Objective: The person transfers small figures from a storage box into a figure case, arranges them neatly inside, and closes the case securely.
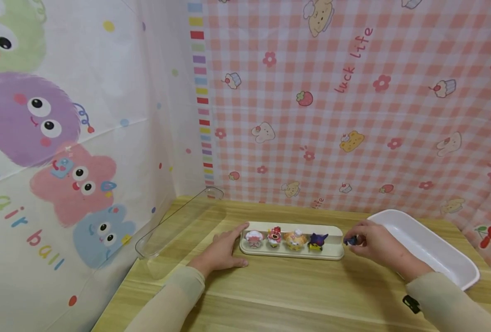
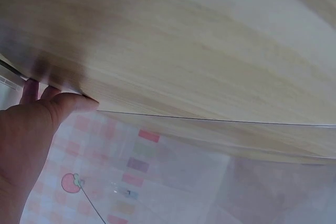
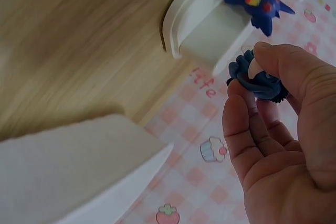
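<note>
A cream-coloured long tray (image 1: 334, 252) lies on the table with a row of small toy figurines in it: a pink-and-white one (image 1: 254, 239), a red one (image 1: 274, 237), a yellow-orange one (image 1: 295, 240) and a dark blue-purple one with yellow (image 1: 318, 241). The tray's right end holds none. My left hand (image 1: 222, 249) rests at the tray's left end, fingers and thumb spread either side of its corners. Just past the right end, my right hand (image 1: 372, 244) pinches a dark blue figurine (image 3: 258, 80) between thumb and fingers; its far side is hidden.
A white oblong basin (image 1: 432, 251) stands at the right, behind my right forearm. A clear plastic lid (image 1: 179, 226) leans at the left by the wall sheet. Near my right sleeve lies a small black object (image 1: 411, 304). Printed cloths rise behind and to the left.
</note>
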`<state>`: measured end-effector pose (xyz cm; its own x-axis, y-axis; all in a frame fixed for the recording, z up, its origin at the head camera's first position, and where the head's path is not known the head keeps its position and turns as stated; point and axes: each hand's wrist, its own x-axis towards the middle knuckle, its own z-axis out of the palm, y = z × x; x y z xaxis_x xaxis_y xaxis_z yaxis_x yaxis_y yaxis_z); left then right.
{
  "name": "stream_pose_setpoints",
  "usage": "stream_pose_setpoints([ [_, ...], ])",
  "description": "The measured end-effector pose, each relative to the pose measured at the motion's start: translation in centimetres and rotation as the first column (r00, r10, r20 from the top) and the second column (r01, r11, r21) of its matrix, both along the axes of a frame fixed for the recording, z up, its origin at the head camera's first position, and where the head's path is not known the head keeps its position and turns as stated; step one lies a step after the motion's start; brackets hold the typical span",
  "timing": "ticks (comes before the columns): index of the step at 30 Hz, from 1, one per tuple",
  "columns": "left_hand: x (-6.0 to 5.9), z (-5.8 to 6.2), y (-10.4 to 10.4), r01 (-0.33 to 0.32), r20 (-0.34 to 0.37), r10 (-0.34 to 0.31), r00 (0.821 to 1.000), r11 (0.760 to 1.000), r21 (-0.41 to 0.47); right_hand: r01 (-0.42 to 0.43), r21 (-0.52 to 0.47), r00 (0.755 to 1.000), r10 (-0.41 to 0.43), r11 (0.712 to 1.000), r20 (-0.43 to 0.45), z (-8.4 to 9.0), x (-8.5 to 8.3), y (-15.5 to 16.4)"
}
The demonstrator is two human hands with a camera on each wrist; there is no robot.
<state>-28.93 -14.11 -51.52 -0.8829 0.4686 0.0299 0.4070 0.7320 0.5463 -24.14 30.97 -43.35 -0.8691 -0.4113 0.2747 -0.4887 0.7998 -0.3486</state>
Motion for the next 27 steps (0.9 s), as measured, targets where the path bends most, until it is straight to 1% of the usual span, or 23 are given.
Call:
stream_pose_setpoints([
  [7,0.0,0.0,0.0,-0.002,0.008,0.002,1.0,1.0,0.002,0.0,-0.006,0.998,0.001,1.0,0.067,-1.0,-0.4,-1.0],
  [12,-0.1,-0.2,0.0,-0.002,0.006,0.002,1.0,1.0,-0.005,-0.016,-0.005,0.997,0.016,1.0,0.073,-1.9,-0.7,-1.8],
  [15,-0.1,-0.3,-0.1,-0.004,0.007,0.004,1.0,1.0,-0.004,-0.014,0.043,0.998,0.011,0.999,0.061,-2.2,-0.9,-2.3],
  [18,-0.1,-0.3,-0.1,-0.004,0.009,0.004,1.0,1.0,-0.003,0.016,0.115,0.998,-0.022,0.993,0.054,-2.5,-1.0,-2.8],
  [20,-0.1,-0.2,-0.1,-0.002,0.007,0.002,1.0,1.0,-0.003,0.032,0.13,0.998,-0.039,0.991,0.056,-2.8,-1.1,-3.1],
  [23,-0.1,-0.2,-0.1,-0.001,0.004,0.001,1.0,1.0,-0.005,0.013,0.088,0.999,-0.017,0.996,0.044,-3.3,-1.3,-3.4],
  [25,-0.1,-0.1,-0.1,0.0,0.002,0.0,1.0,1.0,-0.005,-0.007,0.053,1.0,0.005,0.999,0.027,-3.7,-1.4,-3.6],
  [27,-0.1,-0.1,-0.1,-0.001,0.003,0.001,1.0,1.0,-0.007,-0.022,0.039,1.0,0.022,0.999,0.001,-4.0,-1.5,-3.7],
])
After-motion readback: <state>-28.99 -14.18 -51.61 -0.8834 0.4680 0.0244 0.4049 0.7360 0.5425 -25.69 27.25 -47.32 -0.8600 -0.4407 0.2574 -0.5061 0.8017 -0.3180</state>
